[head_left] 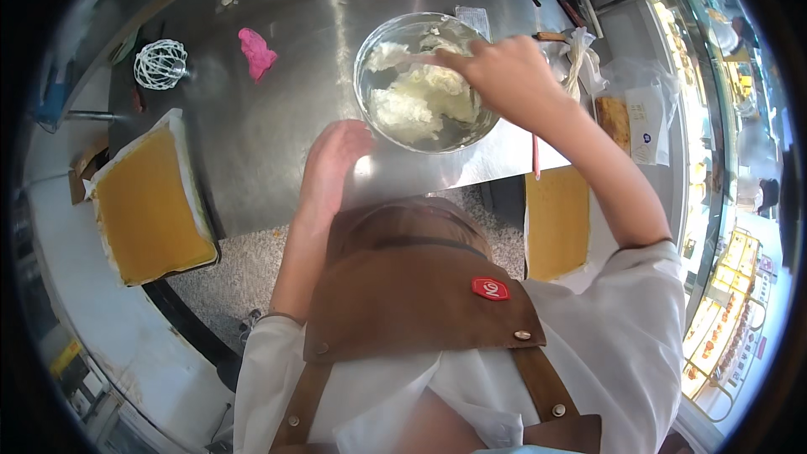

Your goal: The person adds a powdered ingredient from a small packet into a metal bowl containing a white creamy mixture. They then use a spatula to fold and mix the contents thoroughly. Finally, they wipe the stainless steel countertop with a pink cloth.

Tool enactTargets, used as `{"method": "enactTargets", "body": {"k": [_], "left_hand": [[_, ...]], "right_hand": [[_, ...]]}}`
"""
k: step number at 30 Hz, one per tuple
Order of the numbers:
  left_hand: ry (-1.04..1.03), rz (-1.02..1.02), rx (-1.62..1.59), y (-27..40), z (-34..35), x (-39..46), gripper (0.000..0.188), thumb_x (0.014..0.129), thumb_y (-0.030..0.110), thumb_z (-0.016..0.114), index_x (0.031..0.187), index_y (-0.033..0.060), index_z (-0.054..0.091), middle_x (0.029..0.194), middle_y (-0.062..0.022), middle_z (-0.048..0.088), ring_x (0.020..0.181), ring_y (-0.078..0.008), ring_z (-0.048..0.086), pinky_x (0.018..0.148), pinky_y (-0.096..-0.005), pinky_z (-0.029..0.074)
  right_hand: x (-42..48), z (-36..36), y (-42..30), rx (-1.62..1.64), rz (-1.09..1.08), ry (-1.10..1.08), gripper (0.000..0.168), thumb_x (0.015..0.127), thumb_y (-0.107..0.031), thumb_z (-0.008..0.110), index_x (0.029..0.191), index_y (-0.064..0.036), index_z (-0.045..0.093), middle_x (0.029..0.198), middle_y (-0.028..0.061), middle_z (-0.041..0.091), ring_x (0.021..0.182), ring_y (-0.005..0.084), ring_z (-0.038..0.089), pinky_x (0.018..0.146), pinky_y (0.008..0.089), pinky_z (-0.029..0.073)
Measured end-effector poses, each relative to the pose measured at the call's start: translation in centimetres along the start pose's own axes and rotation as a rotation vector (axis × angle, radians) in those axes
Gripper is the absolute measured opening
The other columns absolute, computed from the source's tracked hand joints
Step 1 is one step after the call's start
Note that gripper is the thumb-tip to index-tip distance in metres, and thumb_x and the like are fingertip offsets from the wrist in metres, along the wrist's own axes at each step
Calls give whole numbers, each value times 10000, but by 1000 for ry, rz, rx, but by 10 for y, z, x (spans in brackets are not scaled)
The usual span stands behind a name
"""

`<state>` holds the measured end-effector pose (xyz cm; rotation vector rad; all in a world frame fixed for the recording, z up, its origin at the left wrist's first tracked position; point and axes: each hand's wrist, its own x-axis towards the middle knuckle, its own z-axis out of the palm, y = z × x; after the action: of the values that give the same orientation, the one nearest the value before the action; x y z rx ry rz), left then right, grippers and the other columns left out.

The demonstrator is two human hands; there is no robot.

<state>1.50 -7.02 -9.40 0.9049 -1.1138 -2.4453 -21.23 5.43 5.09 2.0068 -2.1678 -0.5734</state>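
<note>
A wide metal mixing bowl (435, 151) stands on the steel worktable, holding a thick pale cream mixture (403, 110) in soft lumps. My right hand (514, 72) reaches over the bowl's right side, shut on the handle of a spatula (421, 58). A clump of cream covers the spatula's far end, so its blade is hidden. My left hand (340, 142) is at the lower left rim of the bowl, fingers towards the metal. Whether those fingers grip the rim or only rest beside it cannot be made out.
On the worktable (284, 120) lie a cream-coated whisk head (161, 64) and a crumpled pink cloth or glove (256, 53). Trays of golden sheet cake (151, 208) and another sheet cake (556, 224) flank me. Wrapped bread (613, 123) lies right, near a lit display case (725, 309).
</note>
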Motion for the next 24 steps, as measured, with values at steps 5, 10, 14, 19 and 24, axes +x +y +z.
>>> {"method": "enactTargets", "body": {"k": [5, 10, 14, 19, 24], "left_hand": [[-86, 47, 370, 29, 5, 34, 223, 1027, 232, 468, 952, 48, 571, 859, -37, 612, 817, -126, 588, 759, -268, 475], [-125, 56, 527, 34, 3, 42, 200, 1023, 205, 480, 919, 47, 545, 798, -36, 597, 729, -115, 608, 676, -254, 504], [-119, 15, 445, 33, 13, 43, 194, 1016, 192, 476, 905, 39, 520, 773, -57, 597, 673, -151, 643, 635, -273, 548], [-111, 32, 299, 9, 17, 39, 189, 1008, 167, 457, 896, 23, 507, 763, -88, 599, 688, -211, 677, 645, -308, 582], [-16, 62, 156, -15, 29, 19, 181, 1006, 137, 458, 875, 16, 486, 760, -104, 597, 694, -224, 682, 651, -314, 591]], "right_hand": [[20, 73, -20, 61, -32, -266, 219, 821, -162, 622, 1032, -141, 680, 782, 59, 705, 726, 216, 703, 590, 354, 523], [-40, 0, -2, 175, 312, -211, 330, 846, -95, 543, 1154, -157, 641, 680, 77, 674, 627, 254, 683, 547, 386, 510], [-24, 32, -10, 118, 460, -175, 289, 843, -96, 528, 1106, -120, 645, 685, 79, 683, 609, 245, 686, 491, 394, 498], [7, 80, -39, 356, 319, -238, 167, 824, -150, 568, 946, -87, 663, 767, 124, 698, 730, 292, 704, 612, 418, 534], [-26, -16, -14, 328, 419, -265, 218, 855, -184, 579, 1043, -147, 683, 748, 128, 689, 705, 290, 692, 630, 423, 529]]}}
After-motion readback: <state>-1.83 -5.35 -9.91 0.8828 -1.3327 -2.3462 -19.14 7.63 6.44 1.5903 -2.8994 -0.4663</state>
